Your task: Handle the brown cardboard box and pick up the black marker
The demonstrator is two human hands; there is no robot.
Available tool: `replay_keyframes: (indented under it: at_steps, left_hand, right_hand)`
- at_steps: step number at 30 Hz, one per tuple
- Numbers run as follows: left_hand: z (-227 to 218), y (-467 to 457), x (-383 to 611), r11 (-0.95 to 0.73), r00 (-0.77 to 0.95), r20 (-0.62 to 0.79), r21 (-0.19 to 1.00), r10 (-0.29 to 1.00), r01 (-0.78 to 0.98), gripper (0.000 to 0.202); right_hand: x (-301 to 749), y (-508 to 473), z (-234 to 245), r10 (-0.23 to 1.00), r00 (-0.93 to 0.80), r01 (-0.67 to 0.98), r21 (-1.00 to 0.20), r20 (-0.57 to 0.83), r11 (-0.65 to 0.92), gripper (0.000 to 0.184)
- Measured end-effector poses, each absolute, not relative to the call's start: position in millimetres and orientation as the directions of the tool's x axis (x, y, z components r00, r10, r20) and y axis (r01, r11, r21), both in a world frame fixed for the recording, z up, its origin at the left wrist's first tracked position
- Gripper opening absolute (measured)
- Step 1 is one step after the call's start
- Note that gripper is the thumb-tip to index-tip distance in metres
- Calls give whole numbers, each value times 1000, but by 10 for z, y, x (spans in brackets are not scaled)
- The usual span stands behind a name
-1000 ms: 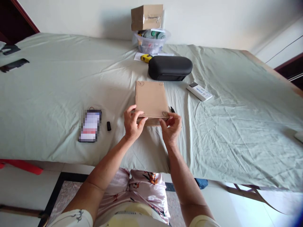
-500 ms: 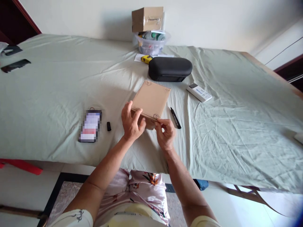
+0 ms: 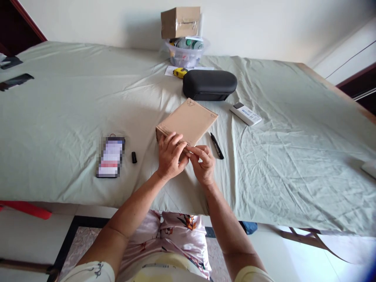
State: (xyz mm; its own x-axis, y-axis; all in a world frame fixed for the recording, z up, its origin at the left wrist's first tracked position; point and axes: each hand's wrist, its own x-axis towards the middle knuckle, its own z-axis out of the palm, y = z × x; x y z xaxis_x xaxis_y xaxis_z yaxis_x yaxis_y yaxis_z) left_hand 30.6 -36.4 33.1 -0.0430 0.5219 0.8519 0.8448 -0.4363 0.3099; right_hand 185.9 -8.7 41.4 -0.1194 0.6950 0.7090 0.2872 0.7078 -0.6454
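- The tan flat box (image 3: 188, 120) lies turned at an angle on the green sheet (image 3: 73, 113), near the front edge of the table and straight ahead of the person.
- The left hand (image 3: 170, 156) is closed over the box's near corner, with its fingers spread on top.
- The right hand (image 3: 202, 164) pinches thumb and forefinger together at that same corner, touching the left hand's fingertips.
- The front edge of the sheet drops away just behind both wrists, so little surface is left on the near side.
- Bare sheet stretches wide to the right of the hands, and there is more to the far left.
- A black pen (image 3: 217, 146) lies just beside the box's right edge, close to the right hand.
- A small black cap (image 3: 134, 157) and a phone (image 3: 111, 156) lie to the left of the left hand, with the cap the nearer of the two.
- Beyond the box, a black oval case (image 3: 209, 84) sits close to its far corner, with a white remote (image 3: 245, 114) to the right.
- Further back are a yellow tape measure (image 3: 179, 72), a clear tub (image 3: 185, 55) and a cardboard carton (image 3: 180, 21) on top of the tub.
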Motion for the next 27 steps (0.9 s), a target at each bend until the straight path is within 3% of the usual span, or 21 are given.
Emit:
replay_keyframes:
  at_steps: [6,12,18,22,27]
  left_hand:
    - [383,-367,171,-524,-12,844,344,536,779,25]
    - [416,-314,-8,-631,-43,877,378,479,677,25]
    - [379,-306,-3,-500,-153,824,466,545,729,6]
    - [362,-292,81,-438,-146,809,448,569,779,19]
    - [337,-276,112,-423,-141,824,419,549,804,27]
  right_hand:
    - [1985,69,382,791,6,302,-755,612,582,21]
    - [2068,121,386,769,178,371,-766,614,525,22]
    - [1938,6,339,807,137,345,-792,574,504,25]
    - [1872,-43,324,856,119,270,-846,504,460,24]
    - [1822,-82,324,842,46,271,-818,538,507,20]
